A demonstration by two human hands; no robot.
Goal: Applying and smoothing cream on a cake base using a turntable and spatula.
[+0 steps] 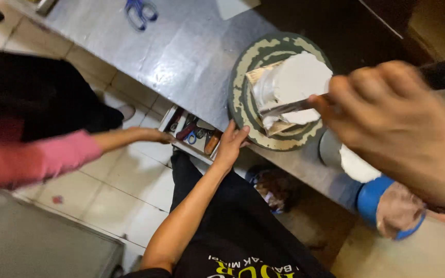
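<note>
I see the right hand [397, 128] closed on a spatula [289, 107], blade against the white-frosted cake [297, 82] | cake sits on a turntable [243, 103] on the steel bench [181, 56] | left hand [231, 144] open, fingertips on the turntable edge | another person's pink sleeve [52, 154] reaches to an open drawer [191, 135] | blue scissors [141, 11] at the far end.

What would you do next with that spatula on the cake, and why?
Probably nudge the turntable round with the left hand resting at its rim, since the right hand holds the spatula flat against the white cake.
</note>
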